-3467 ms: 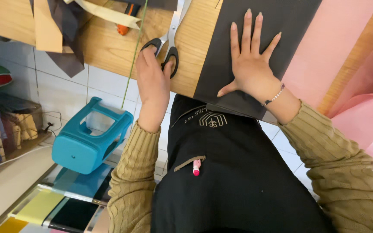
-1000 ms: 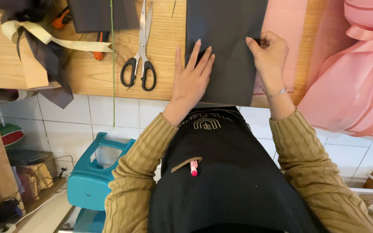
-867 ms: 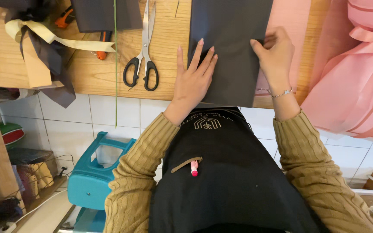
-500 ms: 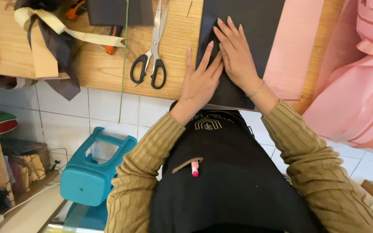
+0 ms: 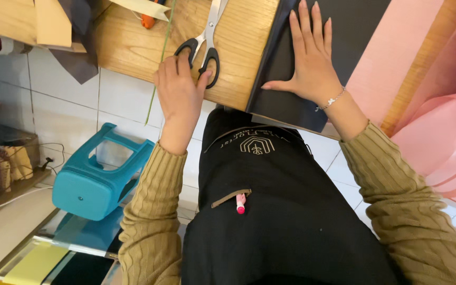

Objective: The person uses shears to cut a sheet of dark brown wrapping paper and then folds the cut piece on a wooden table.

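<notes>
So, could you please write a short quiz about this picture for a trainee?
1. True or false: the right hand lies flat on the dark sheet.
2. What does the left hand touch? A) scissors B) teal stool C) pink paper
3. Fill in: the scissors lie on the wooden ____.

Key: 1 true; 2 A; 3 table.

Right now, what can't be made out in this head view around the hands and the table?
- Scissors: blade tips cut off by the top edge; the left hand covers part of the handles.
- Dark sheet: far end cut off by the top edge; the right hand lies flat on it, hiding what is beneath.
- Orange tool: mostly hidden under a pale strip; kind unclear.
</notes>
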